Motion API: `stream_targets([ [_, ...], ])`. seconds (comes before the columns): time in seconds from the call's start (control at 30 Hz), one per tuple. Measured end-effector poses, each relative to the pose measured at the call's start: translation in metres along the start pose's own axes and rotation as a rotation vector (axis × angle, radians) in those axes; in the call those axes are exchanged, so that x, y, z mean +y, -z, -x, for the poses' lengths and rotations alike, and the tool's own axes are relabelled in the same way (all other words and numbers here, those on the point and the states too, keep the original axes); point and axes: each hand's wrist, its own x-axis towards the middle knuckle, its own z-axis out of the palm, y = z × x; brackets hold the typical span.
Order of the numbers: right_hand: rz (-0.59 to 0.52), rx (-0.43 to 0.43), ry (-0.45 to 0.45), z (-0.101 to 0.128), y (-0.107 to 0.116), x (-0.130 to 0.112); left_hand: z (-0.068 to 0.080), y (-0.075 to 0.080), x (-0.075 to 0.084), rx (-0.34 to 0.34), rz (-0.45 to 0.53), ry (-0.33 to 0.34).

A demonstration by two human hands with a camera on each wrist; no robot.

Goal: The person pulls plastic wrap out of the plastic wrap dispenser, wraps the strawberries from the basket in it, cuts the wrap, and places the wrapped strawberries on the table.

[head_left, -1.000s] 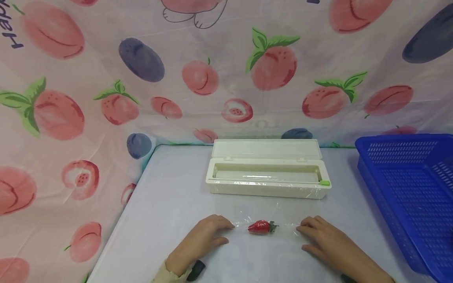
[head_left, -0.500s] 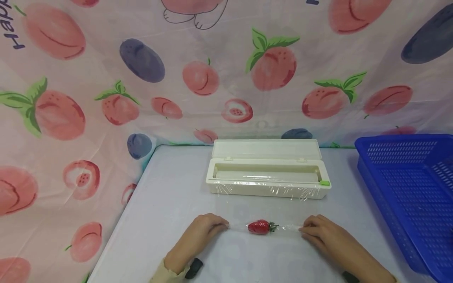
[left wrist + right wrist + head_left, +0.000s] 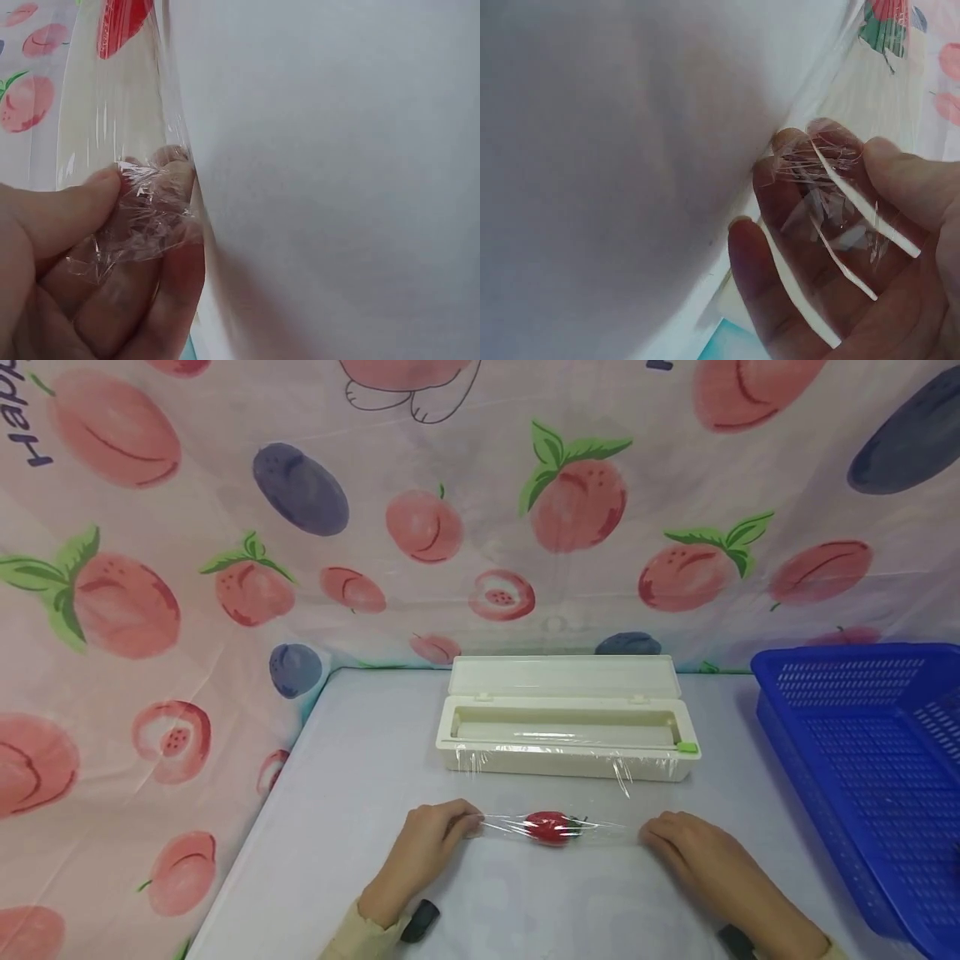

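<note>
A red strawberry (image 3: 550, 827) lies wrapped in a strip of clear plastic film (image 3: 600, 832) stretched between my two hands on the white table (image 3: 360, 793). My left hand (image 3: 438, 831) pinches the film's left end (image 3: 142, 217) between thumb and fingers. My right hand (image 3: 675, 839) pinches the crumpled right end (image 3: 832, 195) the same way. The strawberry shows at the top of the left wrist view (image 3: 120, 22); its green leaves (image 3: 885, 30) show in the right wrist view. The film with the berry is held slightly off the table.
An open cream film dispenser box (image 3: 567, 722) sits behind the strawberry, loose film hanging over its front. A blue plastic basket (image 3: 862, 760) stands at the right. A fruit-print cloth (image 3: 225, 568) hangs behind and to the left of the table.
Both hands have drawn the film ends taut and lifted the wrapped strawberry a little away from me. The film at the dispenser's front has shifted.
</note>
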Motion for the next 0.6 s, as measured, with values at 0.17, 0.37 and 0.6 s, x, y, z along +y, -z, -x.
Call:
stream_targets([
  [0.17, -0.057, -0.027, -0.068, -0.010, 0.000, 0.003, -0.005, -0.001, 0.000, 0.014, 0.110, 0.119],
  [0.37, -0.105, -0.049, -0.140, -0.021, 0.000, 0.009, -0.011, -0.004, 0.000, 0.066, 0.156, 0.241],
  [0.6, -0.124, -0.024, -0.207, -0.025, -0.001, 0.008, -0.017, -0.008, 0.002, 0.116, 0.127, 0.350],
])
